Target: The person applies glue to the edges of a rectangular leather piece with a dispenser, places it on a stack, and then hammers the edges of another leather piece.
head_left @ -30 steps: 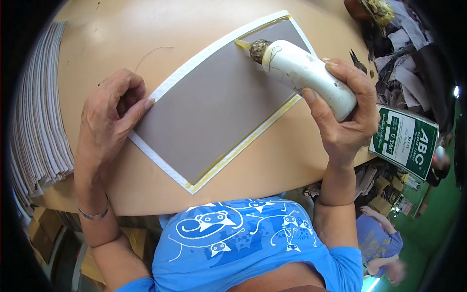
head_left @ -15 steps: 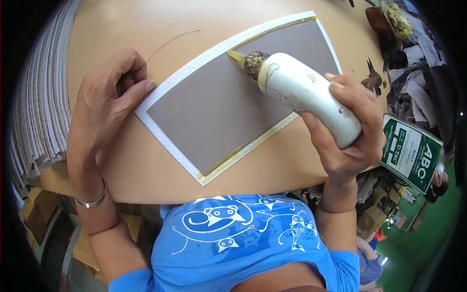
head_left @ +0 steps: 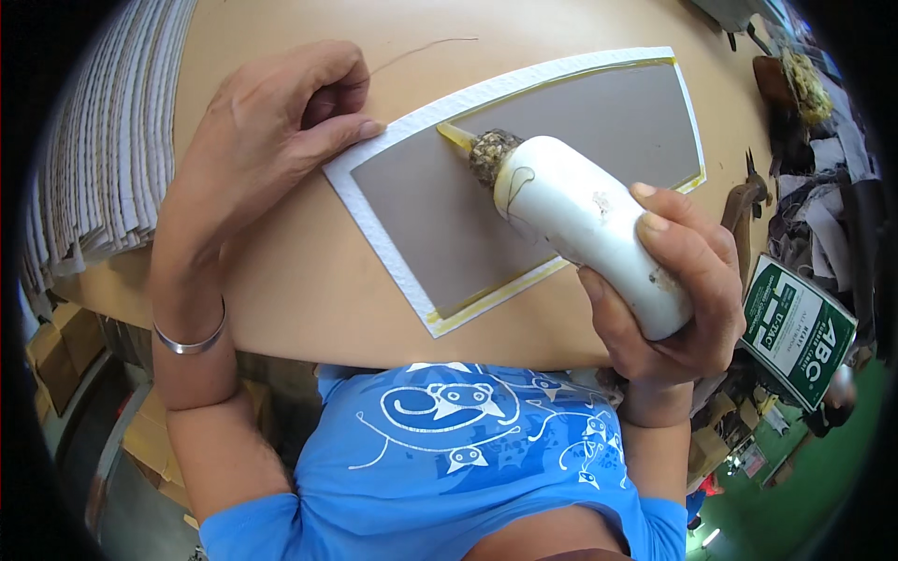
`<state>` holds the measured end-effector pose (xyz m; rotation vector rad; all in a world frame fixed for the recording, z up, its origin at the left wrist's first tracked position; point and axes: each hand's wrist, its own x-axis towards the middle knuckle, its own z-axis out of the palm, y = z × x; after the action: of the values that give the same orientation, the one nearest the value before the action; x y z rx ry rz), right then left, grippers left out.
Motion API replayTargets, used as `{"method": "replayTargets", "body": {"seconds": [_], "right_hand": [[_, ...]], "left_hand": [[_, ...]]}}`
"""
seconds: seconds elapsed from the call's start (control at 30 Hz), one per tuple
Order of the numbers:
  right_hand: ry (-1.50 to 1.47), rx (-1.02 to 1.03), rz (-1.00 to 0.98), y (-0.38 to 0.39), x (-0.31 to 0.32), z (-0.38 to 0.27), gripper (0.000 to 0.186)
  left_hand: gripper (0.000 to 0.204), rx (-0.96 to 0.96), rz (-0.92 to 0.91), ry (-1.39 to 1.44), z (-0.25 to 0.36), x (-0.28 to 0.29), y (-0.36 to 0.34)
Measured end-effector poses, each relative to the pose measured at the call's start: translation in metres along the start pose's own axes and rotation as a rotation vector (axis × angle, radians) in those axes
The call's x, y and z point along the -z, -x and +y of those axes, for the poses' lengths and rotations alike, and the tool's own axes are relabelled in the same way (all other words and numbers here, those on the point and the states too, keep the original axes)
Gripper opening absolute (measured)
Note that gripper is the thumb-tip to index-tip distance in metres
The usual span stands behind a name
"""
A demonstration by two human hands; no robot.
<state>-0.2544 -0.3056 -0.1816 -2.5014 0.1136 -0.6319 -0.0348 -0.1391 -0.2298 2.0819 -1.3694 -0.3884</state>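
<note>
Centrally, a white squeeze bottle (head_left: 594, 229) lies aslant over a grey panel (head_left: 412, 206), its yellowish nozzle (head_left: 456, 136) pointing up-left to the panel's upper edge. Neck thickly crusted, brown and lumpy; dark smudges and a thin squiggle mark the bottle's side. Right hand (head_left: 669, 299) wrapped around the base, thumb on one side, fingers on the other.

Panel: fan-shaped, flat on the tan table (head_left: 299, 290), edged by a white border (head_left: 382, 248). Glossy yellow line (head_left: 505, 292) on the lower edge; more yellow along the upper edge, from near the nozzle to the far right corner.

Left hand (head_left: 276, 136): fingers loosely curled, thumb apart from them, its tip at the border near the left corner; cannot tell whether it presses. Metal bangle (head_left: 192, 344) on that wrist. A fine thread (head_left: 426, 47) lies just beyond the knuckles.

Lettering: mostly on a green-and-white rectangular tin (head_left: 800, 332) at right, tilted. Bold white capitals on green at one end, green lettering on the white band, another lettered green block opposite. Blue T-shirt (head_left: 468, 449) carries white cartoon cats; any small wording too faint to read.

Farther out: stacked pale-edged sheets (head_left: 122, 122) at left; dark and grey scraps (head_left: 832, 215) at right; cardboard boxes (head_left: 70, 351) below the table.
</note>
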Motion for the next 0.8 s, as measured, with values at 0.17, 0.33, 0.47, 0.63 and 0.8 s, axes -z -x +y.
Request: {"method": "replayTargets", "body": {"seconds": [0.17,0.33,0.47,0.63,0.8], "right_hand": [[-0.049,0.003,-0.080,-0.003,-0.006,-0.013,0.049],[-0.040,-0.003,-0.114,-0.001,-0.014,-0.024,0.054],[-0.041,0.031,-0.153,-0.001,-0.016,-0.027,0.056],[-0.055,0.025,-0.219,-0.001,-0.016,-0.030,0.055],[-0.066,0.035,-0.212,-0.001,-0.019,-0.031,0.055]], "left_hand": [[0.020,-0.040,0.049,0.013,-0.002,-0.003,0.001],[0.020,-0.044,0.062,0.032,-0.003,-0.005,0.001],[0.020,-0.050,0.075,0.026,-0.004,-0.006,0.002],[0.020,-0.047,0.078,0.013,-0.006,-0.009,0.003],[0.019,-0.039,0.063,-0.007,-0.004,-0.007,0.003]]}}
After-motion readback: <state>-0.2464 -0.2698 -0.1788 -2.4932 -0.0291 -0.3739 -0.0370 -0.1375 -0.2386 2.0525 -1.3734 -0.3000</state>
